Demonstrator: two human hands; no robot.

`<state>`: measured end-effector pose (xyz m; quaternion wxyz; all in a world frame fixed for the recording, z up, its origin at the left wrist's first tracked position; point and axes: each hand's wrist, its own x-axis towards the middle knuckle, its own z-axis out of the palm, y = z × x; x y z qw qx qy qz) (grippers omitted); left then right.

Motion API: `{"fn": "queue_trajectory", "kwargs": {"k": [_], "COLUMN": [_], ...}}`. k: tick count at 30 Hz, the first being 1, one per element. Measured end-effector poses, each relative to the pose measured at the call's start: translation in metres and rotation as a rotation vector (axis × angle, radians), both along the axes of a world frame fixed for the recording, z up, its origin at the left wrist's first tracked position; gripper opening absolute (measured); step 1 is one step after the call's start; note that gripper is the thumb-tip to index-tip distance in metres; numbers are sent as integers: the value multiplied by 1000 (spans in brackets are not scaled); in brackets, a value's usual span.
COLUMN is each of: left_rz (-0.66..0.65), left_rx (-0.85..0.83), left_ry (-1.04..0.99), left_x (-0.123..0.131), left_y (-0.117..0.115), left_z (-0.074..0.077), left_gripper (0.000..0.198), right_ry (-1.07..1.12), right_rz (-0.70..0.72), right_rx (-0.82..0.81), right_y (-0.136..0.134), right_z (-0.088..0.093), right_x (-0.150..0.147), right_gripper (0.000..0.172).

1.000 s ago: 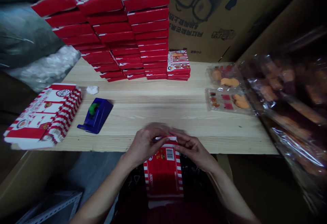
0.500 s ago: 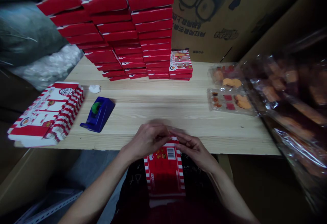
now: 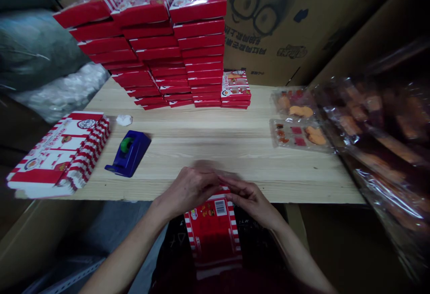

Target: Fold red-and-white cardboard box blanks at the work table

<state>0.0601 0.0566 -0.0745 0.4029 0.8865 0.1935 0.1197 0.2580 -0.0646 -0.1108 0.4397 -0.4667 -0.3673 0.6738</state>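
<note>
A red and white striped box [image 3: 213, 231] with a barcode stands on my lap against the front edge of the wooden table [image 3: 215, 151]. My left hand [image 3: 188, 191] and my right hand [image 3: 250, 202] both grip its top end, fingers curled over the flap. The fingertips are blurred. A blue tape dispenser [image 3: 129, 153] with a green roll sits on the table to the left of my hands.
Tall stacks of red boxes [image 3: 161, 48] fill the back of the table, with a short stack [image 3: 235, 89] beside them. Flat unfolded cartons [image 3: 60, 151] lie at left. Clear trays of toy food [image 3: 298, 133] and bagged packs [image 3: 383, 133] lie at right. Big cardboard boxes [image 3: 278, 21] stand behind.
The box has dropped slightly lower on my lap, and both hands stay closed on its top end. The view has tilted a little.
</note>
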Motion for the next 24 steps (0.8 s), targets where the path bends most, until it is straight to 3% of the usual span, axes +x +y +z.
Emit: {"fn": "queue_trajectory", "kwargs": {"k": [4,7,10,13,18,24], "left_rz": [-8,13,167,332,430,451], "left_rx": [-76,-354,-653,-796,-840,-762], "left_ry": [58,13,-55,-74,-69,-58], "left_x": [0,-11,-32,-49,-54,-55], "left_y": [6,11,9,-1,-15,-20], "left_z": [8,4,-11,-24,-27,-30], "left_gripper": [22,25,27,31,32,27], "right_ry": [-72,-98,-137,-156,-146,-146], "right_rz": [-22,-56,-109,-119,-115,-118], "right_rx": [-16,-40,-64,-72,-71,-109], "right_y": [-3,-6,-9,-11,-13,-17], "right_z": [-2,1,1,-4,-12,-10], "right_x": [1,10,19,23,20,15], "right_gripper": [40,37,34,32,32,31]}}
